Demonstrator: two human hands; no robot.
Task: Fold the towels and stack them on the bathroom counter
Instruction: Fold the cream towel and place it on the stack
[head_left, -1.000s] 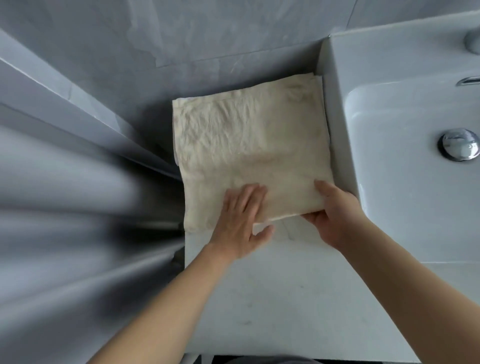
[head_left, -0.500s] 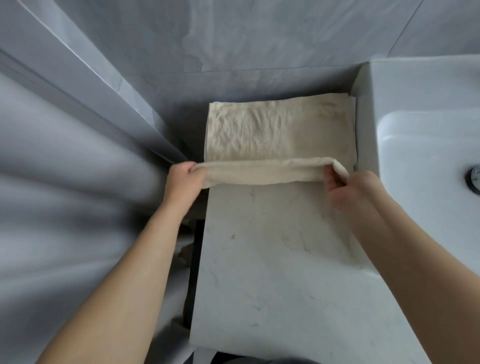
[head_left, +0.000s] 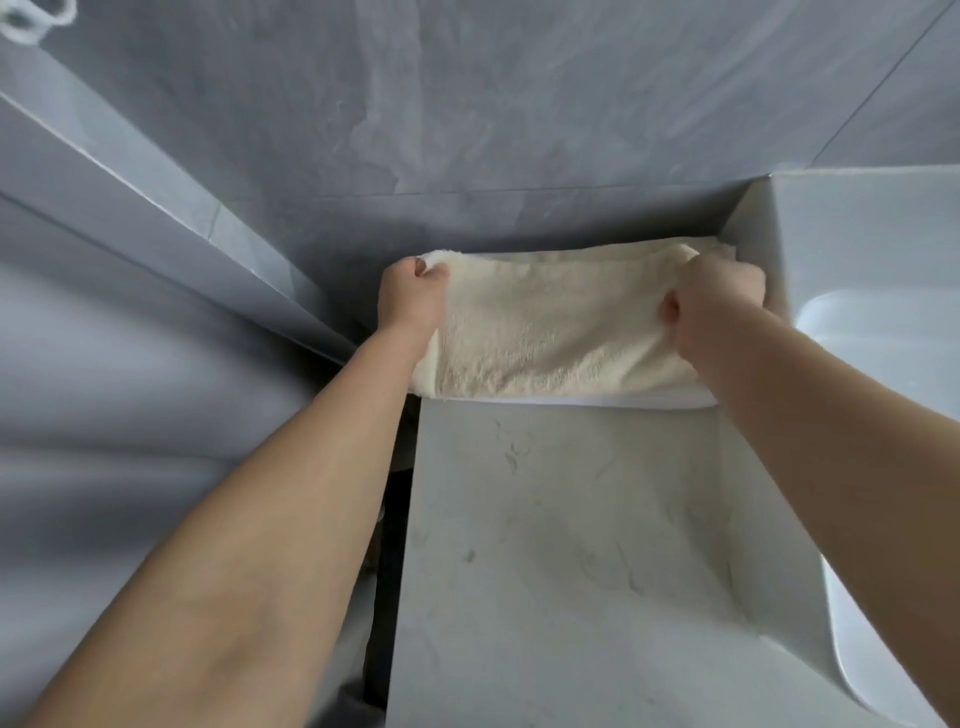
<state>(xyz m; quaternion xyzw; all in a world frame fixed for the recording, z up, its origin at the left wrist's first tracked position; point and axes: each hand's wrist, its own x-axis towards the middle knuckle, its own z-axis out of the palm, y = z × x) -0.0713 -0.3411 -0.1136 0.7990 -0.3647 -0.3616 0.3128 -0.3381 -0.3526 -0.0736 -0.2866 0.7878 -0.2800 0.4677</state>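
Here both hands, left hand (head_left: 410, 301), right hand (head_left: 711, 306), grip folded towel (head_left: 556, 332) on counter (head_left: 561, 545); sink (head_left: 883, 322) adjoining right.

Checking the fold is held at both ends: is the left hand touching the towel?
Touching. The head view shows the left hand curled round the towel corner.

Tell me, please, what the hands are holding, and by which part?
Both hold the cream towel: left hand grips its far left corner, right hand its far right corner.
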